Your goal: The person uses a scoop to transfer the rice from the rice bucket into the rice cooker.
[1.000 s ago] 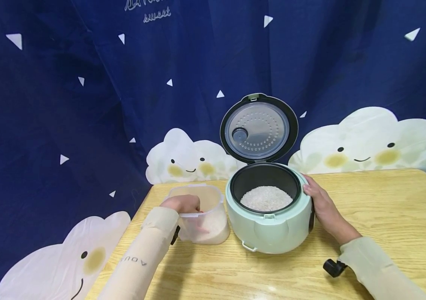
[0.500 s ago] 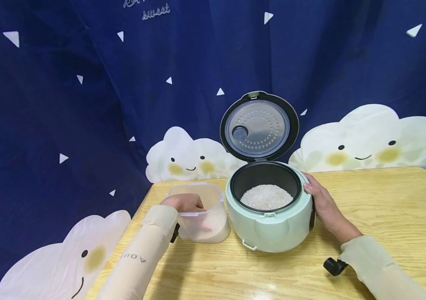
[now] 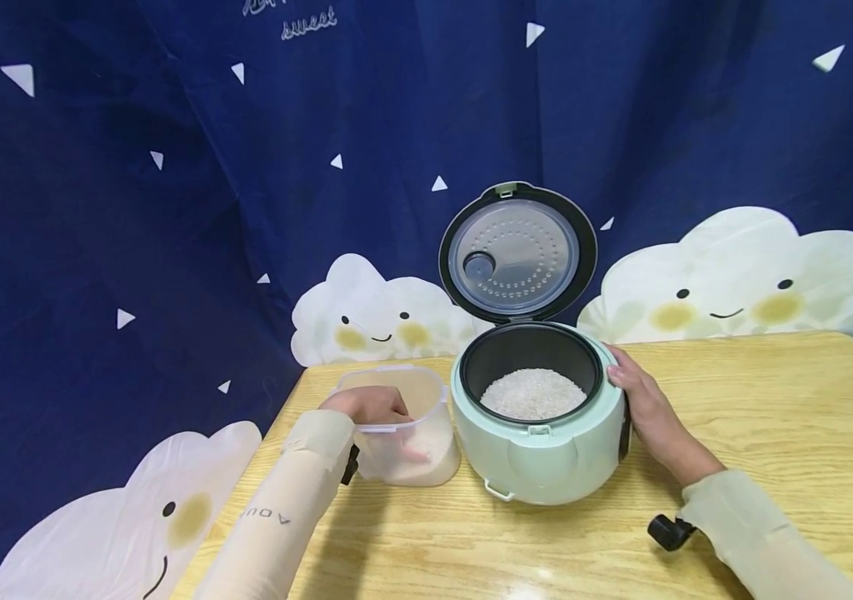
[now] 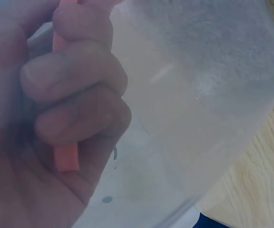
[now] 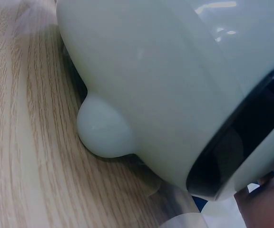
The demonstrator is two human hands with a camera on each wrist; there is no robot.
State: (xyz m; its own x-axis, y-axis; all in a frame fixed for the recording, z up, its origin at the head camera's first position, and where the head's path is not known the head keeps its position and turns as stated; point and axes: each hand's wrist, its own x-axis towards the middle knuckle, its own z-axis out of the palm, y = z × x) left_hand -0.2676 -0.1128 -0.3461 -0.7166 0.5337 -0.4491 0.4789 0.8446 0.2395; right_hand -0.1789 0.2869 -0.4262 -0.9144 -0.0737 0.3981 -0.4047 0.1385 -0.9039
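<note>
My left hand (image 3: 374, 404) reaches over the rim into a clear plastic container (image 3: 434, 421) holding rice (image 3: 437, 450). In the left wrist view, seen through the cloudy wall, its curled fingers (image 4: 75, 71) grip a slim orange handle (image 4: 66, 159); the tool's other end is hidden. A pale green rice cooker (image 3: 565, 467) stands beside the container, lid (image 3: 516, 250) raised, with white rice (image 3: 534, 394) in its dark inner pot. Against the cooker's right side rests my right hand (image 3: 651, 417), thumb near the upper rim. The right wrist view catches only a bit of that hand (image 5: 265, 204).
Both things stand on a wooden table (image 3: 764, 408) whose left edge runs close to the container. A dark blue curtain (image 3: 366, 108) with cloud shapes hangs behind. The cooker has a dark side handle (image 3: 625, 437). A black wrist mount (image 3: 670, 533) hangs below the right sleeve.
My left hand shifts slightly inside the container, and the pinkish shape behind its wall moves a little right. The right hand stays against the cooker. The head view tilts a little.
</note>
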